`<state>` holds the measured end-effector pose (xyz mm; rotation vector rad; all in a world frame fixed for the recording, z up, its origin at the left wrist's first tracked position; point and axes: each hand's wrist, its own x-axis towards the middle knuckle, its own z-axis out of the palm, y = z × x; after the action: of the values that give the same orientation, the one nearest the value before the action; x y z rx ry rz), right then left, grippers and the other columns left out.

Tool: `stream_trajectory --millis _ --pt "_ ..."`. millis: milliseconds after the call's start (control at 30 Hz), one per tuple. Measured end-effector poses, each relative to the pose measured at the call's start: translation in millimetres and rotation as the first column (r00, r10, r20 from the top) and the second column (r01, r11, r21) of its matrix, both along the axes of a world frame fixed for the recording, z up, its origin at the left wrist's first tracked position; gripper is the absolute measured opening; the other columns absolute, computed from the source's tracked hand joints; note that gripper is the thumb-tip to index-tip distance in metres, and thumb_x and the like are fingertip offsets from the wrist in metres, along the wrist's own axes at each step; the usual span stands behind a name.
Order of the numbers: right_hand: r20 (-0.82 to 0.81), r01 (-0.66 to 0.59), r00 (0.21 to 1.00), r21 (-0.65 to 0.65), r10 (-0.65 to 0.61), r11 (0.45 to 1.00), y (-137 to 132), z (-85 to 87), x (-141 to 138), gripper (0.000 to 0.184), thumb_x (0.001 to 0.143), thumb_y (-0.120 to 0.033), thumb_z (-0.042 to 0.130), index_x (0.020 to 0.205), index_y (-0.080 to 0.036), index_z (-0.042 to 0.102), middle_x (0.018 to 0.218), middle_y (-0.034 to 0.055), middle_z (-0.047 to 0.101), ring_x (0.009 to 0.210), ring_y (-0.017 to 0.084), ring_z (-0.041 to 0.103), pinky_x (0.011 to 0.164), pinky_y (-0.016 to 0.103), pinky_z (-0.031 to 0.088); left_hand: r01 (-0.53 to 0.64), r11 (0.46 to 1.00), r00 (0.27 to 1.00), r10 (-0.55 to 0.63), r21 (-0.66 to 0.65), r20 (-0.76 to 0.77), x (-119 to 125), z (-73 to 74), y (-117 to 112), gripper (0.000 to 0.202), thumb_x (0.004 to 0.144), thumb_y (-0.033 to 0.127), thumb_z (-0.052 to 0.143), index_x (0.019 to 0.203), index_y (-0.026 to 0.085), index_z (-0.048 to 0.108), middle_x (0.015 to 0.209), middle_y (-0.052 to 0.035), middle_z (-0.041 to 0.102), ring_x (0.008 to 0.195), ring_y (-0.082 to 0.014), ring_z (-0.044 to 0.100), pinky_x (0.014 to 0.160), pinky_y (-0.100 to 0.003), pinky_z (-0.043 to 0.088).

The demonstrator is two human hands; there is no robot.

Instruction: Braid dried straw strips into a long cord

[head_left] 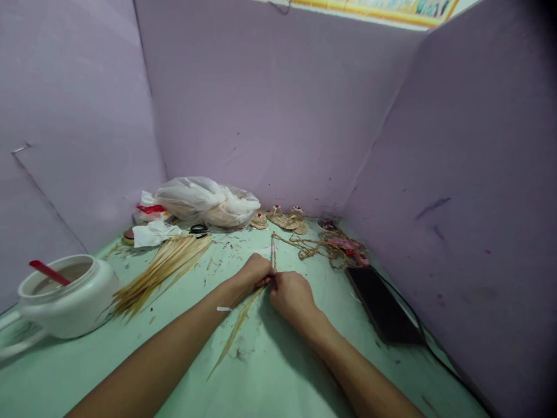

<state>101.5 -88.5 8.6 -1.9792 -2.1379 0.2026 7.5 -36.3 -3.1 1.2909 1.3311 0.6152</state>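
Observation:
My left hand (255, 273) and my right hand (290, 295) meet at the middle of the green table (174, 348), both closed in a pinch on a thin twisted straw cord (274, 254) that rises between them. Loose ends of a straw strand (235, 331) trail from under my left hand toward the near edge. A bundle of dry straw strips (163, 270) lies to the left of my left hand.
A white pot (65, 302) with a red-handled tool stands at the left. A plastic bag (204, 200), scissors (199, 230) and small woven straw shoes (282, 217) lie at the back. A tangle of cord (331, 247) and a dark phone (383, 305) with a cable lie on the right. Purple walls enclose three sides.

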Motion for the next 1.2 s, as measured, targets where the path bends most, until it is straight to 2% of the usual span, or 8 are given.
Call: stream_trajectory --millis 233,400,500,567,633,800,933,1200 --pt "0.18 -0.126 0.974 -0.059 0.135 0.99 -11.3 6.1 -12.1 0.027 0.075 -0.021 0.044 0.082 -0.012 0.068 0.083 0.0161 0.067 0.075 0.022 0.062 0.064 0.026 0.04 0.068 0.995 0.996 -0.072 0.078 0.056 -7.5 8.1 -1.0 0.014 0.047 0.004 0.044 0.038 0.013 0.039 0.032 0.0072 0.029 0.033 -0.0026 0.022 0.035 -0.019 0.012" --pt "-0.157 0.117 0.981 0.025 -0.112 0.993 7.1 23.2 18.4 0.043 0.08 -0.043 0.036 0.071 -0.014 0.066 0.073 0.0133 0.066 0.072 0.021 0.06 0.06 0.026 0.04 0.129 0.991 0.987 -0.132 0.038 0.091 -14.4 3.3 6.5 0.01 0.052 0.013 0.05 0.045 0.014 0.042 0.035 0.0065 0.033 0.032 -0.0028 0.024 0.034 -0.019 0.012" --pt "-0.654 0.135 0.715 -0.218 -0.247 0.967 20.3 18.3 29.6 0.025 0.078 -0.028 0.042 0.072 -0.012 0.06 0.072 0.0092 0.064 0.062 0.013 0.058 0.056 0.022 0.042 0.155 0.988 0.98 -0.157 0.027 0.125 -17.3 2.4 8.1 0.014 0.052 0.015 0.052 0.045 0.014 0.04 0.037 0.0064 0.034 0.032 -0.0024 0.025 0.034 -0.018 0.014" --pt "-0.829 -0.054 0.455 -0.389 -0.325 0.919 24.9 9.4 27.5 0.012 0.073 -0.019 0.046 0.071 -0.012 0.056 0.063 0.0052 0.06 0.054 0.011 0.055 0.053 0.021 0.043 0.178 0.983 0.977 -0.181 0.036 0.109 -18.1 2.1 8.4 0.011 0.051 0.015 0.051 0.045 0.014 0.041 0.037 0.0065 0.033 0.031 -0.0025 0.024 0.033 -0.018 0.014" --pt "-0.875 -0.219 0.316 -0.443 -0.367 0.869 26.8 0.9 21.2 0.007 0.068 -0.012 0.047 0.065 -0.013 0.054 0.052 0.0007 0.054 0.045 0.009 0.049 0.046 0.019 0.04 0.198 0.979 0.976 -0.201 0.052 0.077 -18.0 1.8 8.7 0.009 0.052 0.015 0.049 0.046 0.014 0.042 0.037 0.0062 0.033 0.031 -0.003 0.024 0.033 -0.019 0.013" --pt "-0.804 -0.096 0.493 -0.431 -0.333 0.897 33.7 -11.7 14.0 0.011 0.063 -0.014 0.049 0.053 -0.013 0.053 0.034 -0.0063 0.035 0.029 0.004 0.021 0.031 0.019 0.013 0.231 0.972 0.972 -0.228 0.052 -0.06 -16.2 -0.1 12.3 0.006 0.051 0.012 0.046 0.046 0.013 0.045 0.036 0.005 0.035 0.032 -0.0041 0.025 0.034 -0.019 0.015" --pt "-0.73 0.005 0.626 -0.349 -0.275 0.937 39.6 -19.3 17.8 0.01 0.058 -0.016 0.052 0.048 -0.014 0.052 0.031 -0.0071 0.032 0.029 0.004 0.023 0.033 0.02 0.013 0.277 0.95 0.935 -0.232 0.144 -0.27 -16.7 -0.7 15.0 0.006 0.048 0.008 0.046 0.046 0.012 0.051 0.035 0.0045 0.035 0.036 -0.0055 0.029 0.037 -0.02 0.02" --pt "-0.81 0.008 0.518 -0.317 -0.275 0.948 35.8 -21.6 12.3 0.009 0.054 -0.016 0.052 0.046 -0.014 0.049 0.034 -0.0063 0.038 0.032 0.003 0.023 0.035 0.02 0.013 0.277 0.949 0.779 -0.13 0.151 -0.613 -21.6 28.0 3.9 0.013 0.053 0.018 0.052 0.055 0.011 0.062 0.04 -0.0007 0.047 0.042 -0.0128 0.044 0.042 -0.022 0.03"
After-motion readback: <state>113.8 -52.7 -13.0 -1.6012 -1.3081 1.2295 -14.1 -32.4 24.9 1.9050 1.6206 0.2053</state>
